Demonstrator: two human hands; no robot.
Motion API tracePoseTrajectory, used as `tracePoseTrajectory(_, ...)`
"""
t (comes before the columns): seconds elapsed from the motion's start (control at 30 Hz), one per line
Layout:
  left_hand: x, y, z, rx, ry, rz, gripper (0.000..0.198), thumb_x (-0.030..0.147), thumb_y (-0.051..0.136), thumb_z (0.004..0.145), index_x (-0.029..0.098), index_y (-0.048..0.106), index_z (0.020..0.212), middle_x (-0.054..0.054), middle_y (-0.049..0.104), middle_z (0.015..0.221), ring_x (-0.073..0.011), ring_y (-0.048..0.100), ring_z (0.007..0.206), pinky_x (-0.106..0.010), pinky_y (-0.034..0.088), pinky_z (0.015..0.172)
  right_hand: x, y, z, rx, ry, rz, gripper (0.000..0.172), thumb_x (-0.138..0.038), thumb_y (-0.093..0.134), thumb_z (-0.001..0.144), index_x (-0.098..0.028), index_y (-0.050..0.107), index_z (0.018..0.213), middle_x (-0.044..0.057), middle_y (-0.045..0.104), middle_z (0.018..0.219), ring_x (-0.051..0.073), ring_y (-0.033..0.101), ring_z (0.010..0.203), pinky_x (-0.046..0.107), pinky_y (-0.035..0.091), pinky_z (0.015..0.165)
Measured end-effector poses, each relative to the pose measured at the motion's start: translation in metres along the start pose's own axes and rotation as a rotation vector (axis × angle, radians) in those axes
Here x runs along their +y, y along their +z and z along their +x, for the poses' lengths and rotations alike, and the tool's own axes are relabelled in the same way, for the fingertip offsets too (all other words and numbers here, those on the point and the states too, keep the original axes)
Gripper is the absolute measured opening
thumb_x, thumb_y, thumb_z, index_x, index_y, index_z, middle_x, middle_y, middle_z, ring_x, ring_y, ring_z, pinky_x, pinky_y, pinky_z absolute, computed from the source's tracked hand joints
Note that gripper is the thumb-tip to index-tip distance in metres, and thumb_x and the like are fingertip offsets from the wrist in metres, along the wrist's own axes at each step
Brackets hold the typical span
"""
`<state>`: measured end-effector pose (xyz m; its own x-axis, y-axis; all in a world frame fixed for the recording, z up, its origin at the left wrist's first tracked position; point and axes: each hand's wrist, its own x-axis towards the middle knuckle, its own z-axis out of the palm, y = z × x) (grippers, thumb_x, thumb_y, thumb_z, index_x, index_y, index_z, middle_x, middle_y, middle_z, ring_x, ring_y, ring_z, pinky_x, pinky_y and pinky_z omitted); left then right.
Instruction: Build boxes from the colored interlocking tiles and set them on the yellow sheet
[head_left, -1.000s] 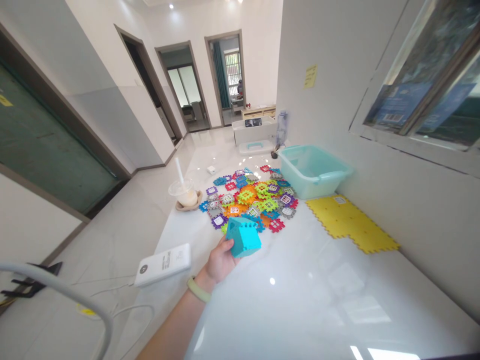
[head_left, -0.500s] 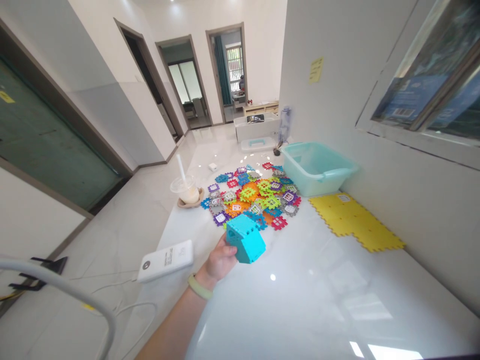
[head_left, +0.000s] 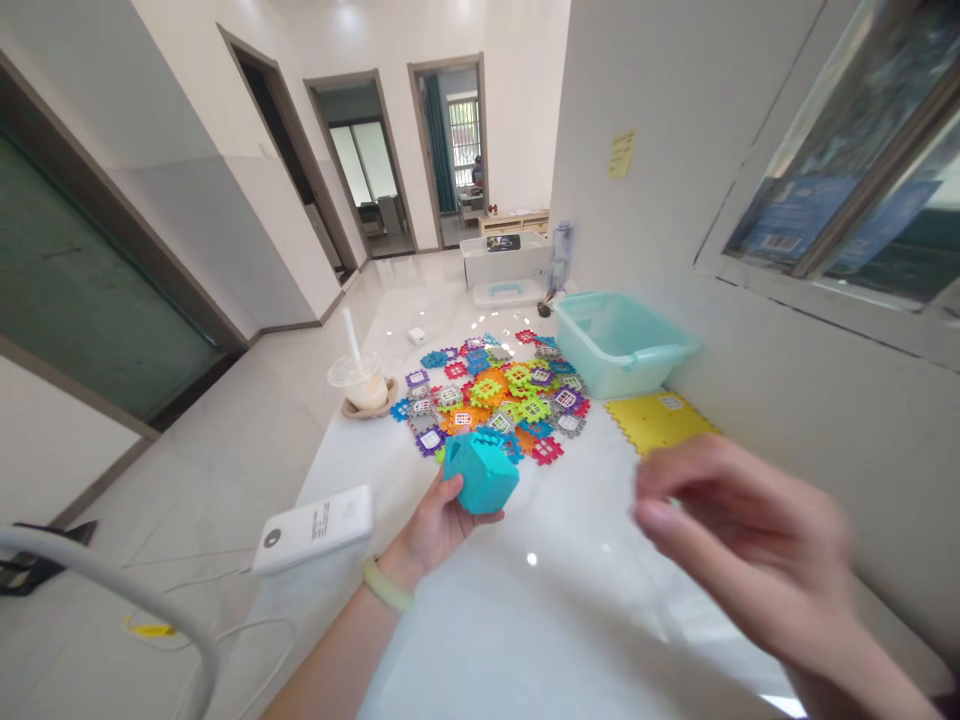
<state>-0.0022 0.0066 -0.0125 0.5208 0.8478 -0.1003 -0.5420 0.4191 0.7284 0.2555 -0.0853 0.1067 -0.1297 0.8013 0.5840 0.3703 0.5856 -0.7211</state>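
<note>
**Teal cube (head_left: 481, 473) held in the left hand (head_left: 435, 525), right hand (head_left: 742, 530) empty**

The left hand cups the teal cube from below, with the fingers closed around its lower side. The cube is a hollow, boxy form of matte plastic tiles with notched, interlocking edges. It sits just at the near edge of the tile pile (head_left: 495, 400), a loose, flat heap of lattice-cut square tiles in orange, lime, purple, grey, blue and red. A smooth, pale green band (head_left: 386, 585) circles the left wrist.

The right hand, blurred by motion, hangs well apart from the cube with its fingers loosely curled and partly open, gripping nothing. It is nearest a flat yellow sheet (head_left: 658, 420) of joined tiles with toothed edges.

The glossy white counter (head_left: 570, 620) also bears a translucent aqua plastic tub (head_left: 619, 343), a white power bank (head_left: 313, 530) with rounded corners, and a clear plastic cup (head_left: 358, 385) with a straw, standing on a small brown dish (head_left: 367, 408).
</note>
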Motion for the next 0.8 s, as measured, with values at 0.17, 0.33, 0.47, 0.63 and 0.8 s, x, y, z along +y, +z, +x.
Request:
tracePoseTrajectory(0.17,-0.005,0.001,0.004,-0.009,-0.041,0.019,0.054,0.046,0.071,0.084,0.02,0.05,0.128,-0.011,0.065,0.123,-0.0244,0.066,0.099,-0.036,0.058,0.078,0.069,0.067,0.041,-0.225,0.066,-0.032,0.027,-0.048,0.07,0.085,-0.023,0.061,0.09,0.002,0.065,0.08,0.016,0.059,0.069,0.027,0.047,0.056)
tracePoseTrajectory(0.33,-0.005,-0.001,0.006,0.024,-0.037,0.06,0.053,0.04,0.077,0.079,0.023,0.052,0.122,-0.008,0.066,0.118,-0.0223,0.066,0.097,-0.036,0.057,0.081,0.104,0.097,0.021,-0.195,0.253,0.129,0.035,-0.054,0.067,0.085,-0.022,0.055,0.088,-0.001,0.061,0.074,0.013,0.052,0.059,0.025,0.042,0.053)
tracePoseTrajectory(0.47,-0.008,-0.001,0.006,0.044,0.006,0.153,0.076,0.036,0.082,0.073,0.03,0.041,0.136,-0.008,0.063,0.121,-0.0263,0.064,0.103,-0.04,0.055,0.084,0.107,0.099,0.011,-0.242,0.33,0.191,0.031,-0.05,0.065,0.088,-0.022,0.053,0.094,-0.002,0.06,0.074,0.012,0.05,0.058,0.025,0.04,0.053)
tracePoseTrajectory(0.63,-0.006,0.007,0.005,0.146,0.205,0.405,0.101,0.031,0.086,0.067,0.035,0.026,0.149,-0.006,0.059,0.127,-0.0261,0.06,0.11,-0.039,0.048,0.096,0.106,0.098,0.007,-0.314,0.355,0.21,0.023,-0.04,0.064,0.088,-0.022,0.053,0.097,-0.003,0.06,0.074,0.013,0.051,0.06,0.025,0.04,0.054)
tracePoseTrajectory(0.8,-0.002,0.002,0.003,0.137,0.302,0.733,0.099,0.028,0.084,0.07,0.031,0.027,0.151,-0.01,0.05,0.14,-0.0322,0.054,0.121,-0.043,0.046,0.101,0.105,0.094,0.006,-0.298,0.32,0.143,0.01,-0.022,0.054,0.087,-0.022,0.054,0.096,-0.001,0.062,0.079,0.014,0.056,0.066,0.025,0.041,0.055)
